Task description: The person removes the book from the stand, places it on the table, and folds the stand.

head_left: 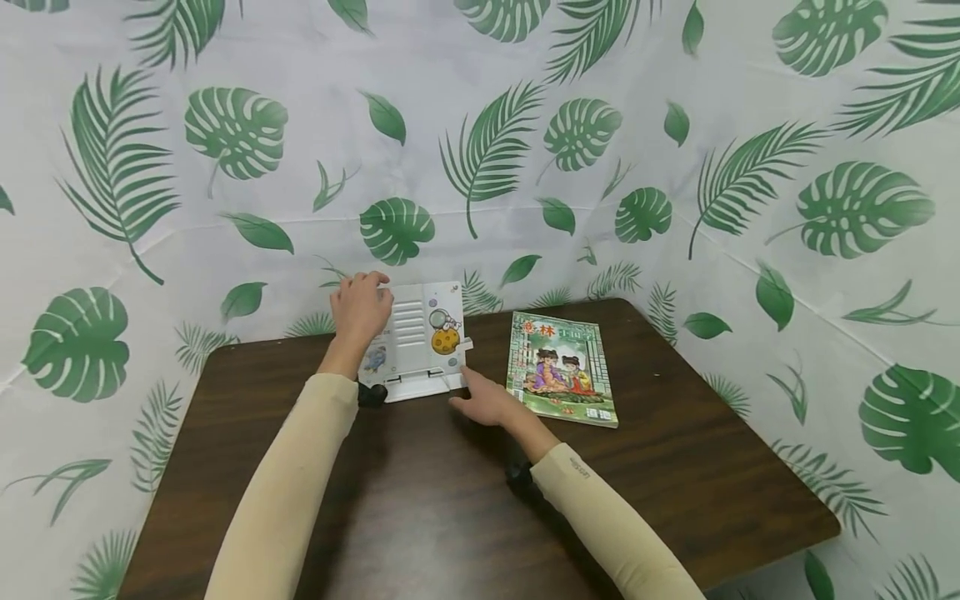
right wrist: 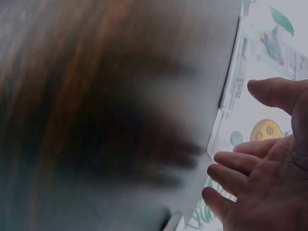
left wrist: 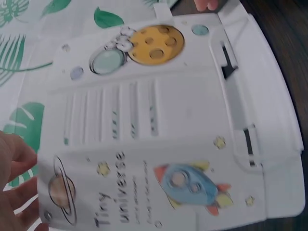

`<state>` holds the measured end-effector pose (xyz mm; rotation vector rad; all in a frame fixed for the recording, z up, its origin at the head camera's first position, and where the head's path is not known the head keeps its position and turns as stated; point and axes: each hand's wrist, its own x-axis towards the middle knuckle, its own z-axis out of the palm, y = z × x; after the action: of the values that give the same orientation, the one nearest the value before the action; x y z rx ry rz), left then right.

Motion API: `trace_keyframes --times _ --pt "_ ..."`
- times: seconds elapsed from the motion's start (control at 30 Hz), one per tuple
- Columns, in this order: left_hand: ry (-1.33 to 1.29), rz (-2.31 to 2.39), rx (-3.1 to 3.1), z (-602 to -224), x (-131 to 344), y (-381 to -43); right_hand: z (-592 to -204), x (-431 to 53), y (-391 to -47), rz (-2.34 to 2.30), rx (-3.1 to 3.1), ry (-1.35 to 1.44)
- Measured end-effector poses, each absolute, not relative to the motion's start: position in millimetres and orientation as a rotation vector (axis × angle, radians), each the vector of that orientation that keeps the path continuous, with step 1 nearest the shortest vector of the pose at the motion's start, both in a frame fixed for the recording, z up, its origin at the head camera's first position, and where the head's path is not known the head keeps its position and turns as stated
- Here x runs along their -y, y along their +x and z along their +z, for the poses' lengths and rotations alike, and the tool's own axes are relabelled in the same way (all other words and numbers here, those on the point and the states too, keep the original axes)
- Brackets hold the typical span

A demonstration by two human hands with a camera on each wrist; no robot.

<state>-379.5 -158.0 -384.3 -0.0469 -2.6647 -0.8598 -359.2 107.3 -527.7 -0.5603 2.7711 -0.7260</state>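
A white book stand (head_left: 408, 333) with slots and cartoon space prints leans upright at the back of the table. In the left wrist view its panel (left wrist: 192, 106) shows a rocket, a ringed planet and the words "Tiny universe". My left hand (head_left: 360, 308) holds the stand's upper left corner, its fingers curled at the edge. Beside the lower right corner is my right hand (head_left: 487, 402), fingertips right at the ledge. The right wrist view has this hand (right wrist: 260, 168) with fingers extended and thumb apart, nothing between them.
A magazine (head_left: 562, 367) with two cartoon figures on its cover lies flat to the right of the stand. The dark wooden table (head_left: 427, 500) meets a leaf-printed cloth (head_left: 495, 208) at its back and right sides. A small white tab (head_left: 466, 343) sticks out at the stand's right edge.
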Motion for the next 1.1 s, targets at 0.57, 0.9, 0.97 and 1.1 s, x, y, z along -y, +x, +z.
trace_keyframes --times 0.57,0.9,0.97,1.1 --pt "0.046 -0.995 2.674 -397.8 186.7 -378.6 -497.8 -83.5 -323.4 -0.377 -2.828 -0.430" --pt "0.080 -1.065 2.723 -396.4 188.2 -377.2 -503.4 -81.3 -333.7 -0.165 -2.769 -0.384" --pt "0.087 -1.065 2.730 -396.3 187.9 -376.8 -496.7 -81.7 -333.1 -0.159 -2.758 -0.386" --pt "0.090 -1.061 2.739 -395.9 187.1 -376.4 -485.4 -82.2 -331.4 -0.160 -2.736 -0.381"
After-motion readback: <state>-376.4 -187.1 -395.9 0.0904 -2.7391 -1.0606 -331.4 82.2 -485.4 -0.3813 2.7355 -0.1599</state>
